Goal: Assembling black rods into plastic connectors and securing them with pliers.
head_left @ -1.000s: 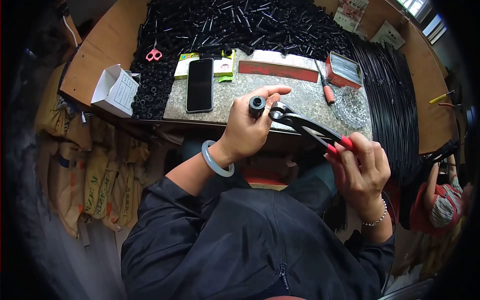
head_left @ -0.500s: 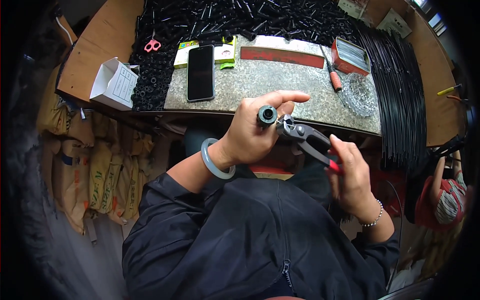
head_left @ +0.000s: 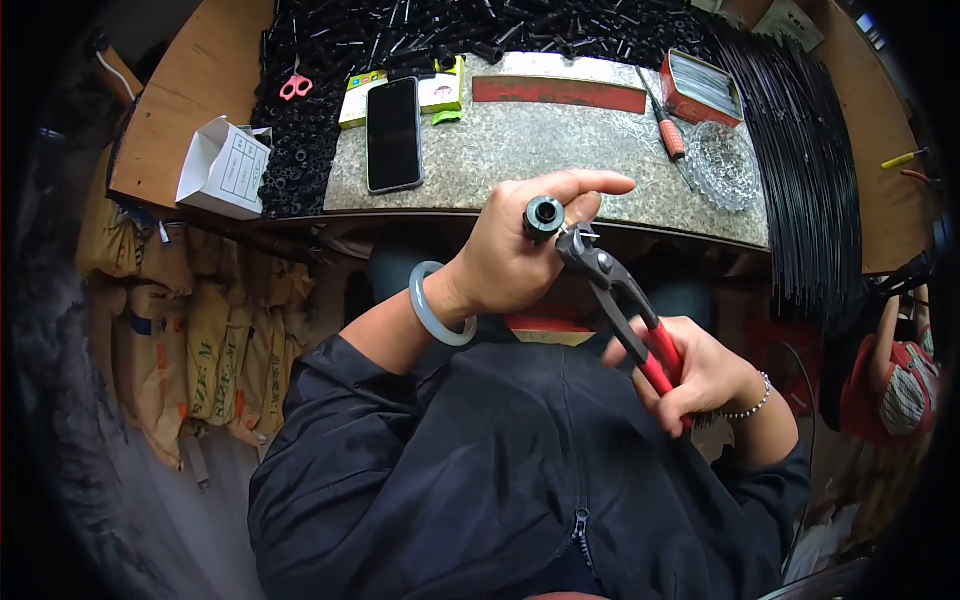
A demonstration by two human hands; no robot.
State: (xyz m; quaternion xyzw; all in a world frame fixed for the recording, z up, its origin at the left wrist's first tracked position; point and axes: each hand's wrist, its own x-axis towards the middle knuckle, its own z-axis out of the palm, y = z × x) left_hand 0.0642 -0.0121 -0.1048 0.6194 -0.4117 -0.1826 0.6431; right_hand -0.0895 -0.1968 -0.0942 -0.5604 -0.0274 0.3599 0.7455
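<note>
My left hand (head_left: 515,245) is closed around a black tube-like part (head_left: 544,214), whose round hollow end points up at me. Its index finger stretches out to the right, above the thumb. My right hand (head_left: 690,370) grips the red handles of a pair of pincers (head_left: 622,295), their dark metal arms running up and left. The pincers' jaws are at my left thumb, right beside the tube. A small bit of metal shows at the jaws; I cannot tell whether they are gripping it.
On the stone-topped table (head_left: 560,145) are a phone (head_left: 394,135), a screwdriver (head_left: 668,130), a red tin (head_left: 702,88) and a glass dish (head_left: 722,170) of small metal pieces. Black parts (head_left: 480,30) heap behind; long black rods (head_left: 810,180) lie right. A white box (head_left: 228,168) stands left.
My right hand has moved down along the pincers, and its fingers now wrap the red handles. The pincers have swung a little steeper. The view has shifted slightly.
</note>
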